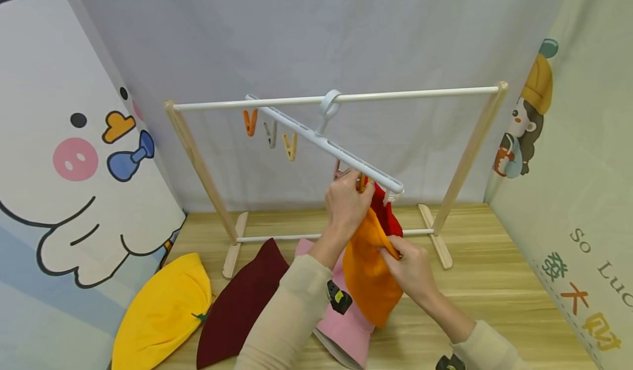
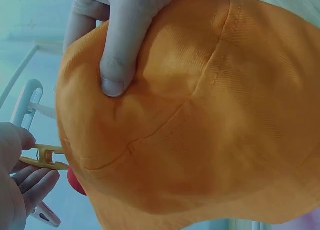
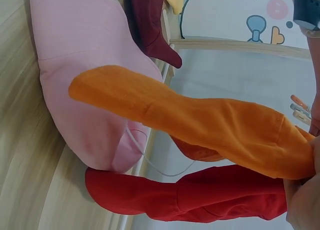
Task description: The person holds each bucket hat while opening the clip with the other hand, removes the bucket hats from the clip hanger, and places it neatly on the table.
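Observation:
In the head view, my left hand [image 1: 346, 202] is raised under the near end of the pale blue hanger [image 1: 321, 140]. It pinches a yellow clothespin [image 2: 46, 160] between thumb and fingers at the top edge of an orange cloth hat [image 1: 370, 265]. My right hand [image 1: 411, 268] grips the right side of this hat, thumb pressed on the fabric in the left wrist view. The hat hangs down folded, brim lowest. Close behind it a red hat [image 1: 388, 216] hangs beneath a whitish clip [image 1: 393, 196] at the hanger's end.
The hanger hooks over a white rail [image 1: 420, 95] on a wooden stand. Orange [image 1: 250, 122], grey [image 1: 270, 134], yellow [image 1: 290, 147] and pink [image 1: 339, 170] clothespins hang from it. Yellow [image 1: 163, 309], maroon [image 1: 242, 307] and pink [image 1: 346, 331] hats lie on the wood-grain table [image 1: 494, 282].

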### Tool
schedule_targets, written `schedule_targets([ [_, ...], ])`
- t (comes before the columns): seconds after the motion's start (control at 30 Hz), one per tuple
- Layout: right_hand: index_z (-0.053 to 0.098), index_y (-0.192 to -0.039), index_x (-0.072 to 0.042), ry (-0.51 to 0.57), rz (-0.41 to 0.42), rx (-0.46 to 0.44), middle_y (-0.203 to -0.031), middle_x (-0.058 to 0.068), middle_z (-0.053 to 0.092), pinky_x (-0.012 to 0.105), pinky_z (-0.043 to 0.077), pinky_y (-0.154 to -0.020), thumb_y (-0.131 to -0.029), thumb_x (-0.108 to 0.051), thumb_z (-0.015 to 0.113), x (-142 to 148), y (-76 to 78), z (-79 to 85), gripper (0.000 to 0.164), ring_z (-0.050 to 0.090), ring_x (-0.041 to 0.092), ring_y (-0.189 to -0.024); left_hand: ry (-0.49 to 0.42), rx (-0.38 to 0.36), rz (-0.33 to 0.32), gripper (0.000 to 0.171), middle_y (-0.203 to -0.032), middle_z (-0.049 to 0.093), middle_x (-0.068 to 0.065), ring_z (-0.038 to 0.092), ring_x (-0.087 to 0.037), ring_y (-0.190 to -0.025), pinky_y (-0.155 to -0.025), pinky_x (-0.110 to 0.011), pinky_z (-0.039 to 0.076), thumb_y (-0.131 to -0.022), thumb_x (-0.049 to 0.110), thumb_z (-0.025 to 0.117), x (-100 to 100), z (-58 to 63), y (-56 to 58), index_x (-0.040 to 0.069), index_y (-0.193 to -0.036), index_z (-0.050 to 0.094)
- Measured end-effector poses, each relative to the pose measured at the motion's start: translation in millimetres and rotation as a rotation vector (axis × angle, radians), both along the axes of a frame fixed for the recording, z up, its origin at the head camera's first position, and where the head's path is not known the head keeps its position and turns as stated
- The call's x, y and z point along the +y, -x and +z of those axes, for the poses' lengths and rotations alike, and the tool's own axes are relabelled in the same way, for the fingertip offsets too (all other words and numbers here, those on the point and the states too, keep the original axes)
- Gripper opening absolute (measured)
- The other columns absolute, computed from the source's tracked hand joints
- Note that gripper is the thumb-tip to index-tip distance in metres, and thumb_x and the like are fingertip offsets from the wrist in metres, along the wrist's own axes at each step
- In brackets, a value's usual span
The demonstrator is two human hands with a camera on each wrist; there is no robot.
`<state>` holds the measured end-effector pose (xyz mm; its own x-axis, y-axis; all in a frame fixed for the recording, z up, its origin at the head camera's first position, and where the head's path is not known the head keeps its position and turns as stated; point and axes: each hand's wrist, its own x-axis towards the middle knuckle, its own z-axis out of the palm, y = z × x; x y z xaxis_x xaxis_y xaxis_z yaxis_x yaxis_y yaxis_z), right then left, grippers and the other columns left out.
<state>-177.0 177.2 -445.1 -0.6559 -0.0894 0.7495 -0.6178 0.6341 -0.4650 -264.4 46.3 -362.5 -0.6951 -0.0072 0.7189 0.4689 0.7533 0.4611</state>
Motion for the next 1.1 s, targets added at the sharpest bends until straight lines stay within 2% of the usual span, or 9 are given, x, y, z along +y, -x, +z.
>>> schedule_targets([
  [0.2,0.061,-0.073,-0.008,0.004,-0.008,-0.008,-0.061,-0.004,0.05,0.013,0.034,-0.048,-0.069,0.006,0.07,3,-1.6,-0.7,0.017,0.041,0.004,-0.053,-0.044,-0.001,0.001,0.022,-0.052,0.042,0.004,0.041,-0.013,-0.046,-0.042,-0.022,0.028,-0.074,0.018,0.067,3,1.9,0.4,0.011,-0.06,0.053],
  [0.4,0.065,-0.076,-0.007,-0.005,-0.025,0.006,-0.064,-0.004,0.056,0.013,0.036,-0.049,-0.068,0.008,0.069,7,-1.9,0.0,0.018,0.045,0.004,-0.054,-0.068,-0.016,0.004,0.021,-0.053,0.042,0.004,0.04,-0.012,-0.046,-0.043,-0.02,0.027,-0.075,0.018,0.065,3,6.2,1.9,0.01,-0.06,0.053],
  [0.7,0.066,-0.079,-0.009,0.027,-0.055,-0.149,-0.063,-0.003,0.056,0.013,0.036,-0.046,-0.072,0.005,0.069,17,-3.9,-2.2,0.016,0.042,0.003,-0.051,-0.101,-0.034,0.022,0.024,-0.05,0.045,0.005,0.042,-0.011,-0.045,-0.044,-0.021,0.03,-0.075,0.02,0.068,0,10.9,5.1,0.011,-0.058,0.054],
  [0.87,0.067,-0.079,-0.009,0.057,-0.083,-0.196,-0.065,-0.001,0.06,0.014,0.039,-0.047,-0.073,0.003,0.07,22,-5.3,-3.0,0.014,0.046,0.004,-0.052,-0.127,-0.072,0.017,0.024,-0.047,0.043,0.004,0.04,-0.012,-0.044,-0.042,-0.021,0.028,-0.076,0.022,0.067,-1,12.8,5.4,0.01,-0.059,0.055],
  [1.1,0.067,-0.08,-0.007,0.074,-0.126,-0.261,-0.065,0.002,0.062,0.014,0.04,-0.048,-0.073,0.002,0.07,30,-6.2,-5.0,0.012,0.046,0.004,-0.052,-0.142,-0.084,0.034,0.022,-0.05,0.046,0.004,0.045,-0.013,-0.047,-0.043,-0.022,0.03,-0.076,0.023,0.067,0,14.7,6.2,0.011,-0.061,0.056],
])
